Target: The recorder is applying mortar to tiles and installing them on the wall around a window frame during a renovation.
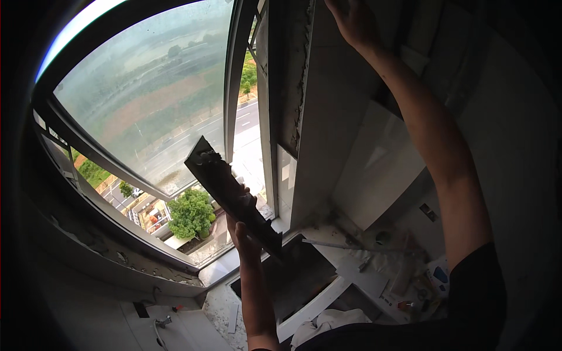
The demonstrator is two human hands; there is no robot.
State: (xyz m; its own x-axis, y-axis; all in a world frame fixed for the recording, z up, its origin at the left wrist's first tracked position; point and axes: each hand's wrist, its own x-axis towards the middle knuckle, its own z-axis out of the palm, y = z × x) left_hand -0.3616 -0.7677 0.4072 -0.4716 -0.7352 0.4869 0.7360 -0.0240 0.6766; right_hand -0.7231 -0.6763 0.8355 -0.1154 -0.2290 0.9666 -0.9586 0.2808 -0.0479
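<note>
My left hand (pixel 241 234) grips a long dark strip (pixel 219 184), angled in front of the window, with lumpy material along its right side; it looks like a tile or board, in shadow. My right hand (pixel 351 23) is raised at the top of the view by the wall beside the window, its fingers partly cut off by the frame and apart; whether it touches the wall is unclear. A cracked, rough strip of wall (pixel 295 88) runs down left of it.
An open window (pixel 140 88) looks down on a road and trees. Below are a counter (pixel 316 248) with a large dark rectangle, scattered tools and debris (pixel 404 286), and a tap (pixel 162 322) at lower left. A pale panel (pixel 374 169) stands at right.
</note>
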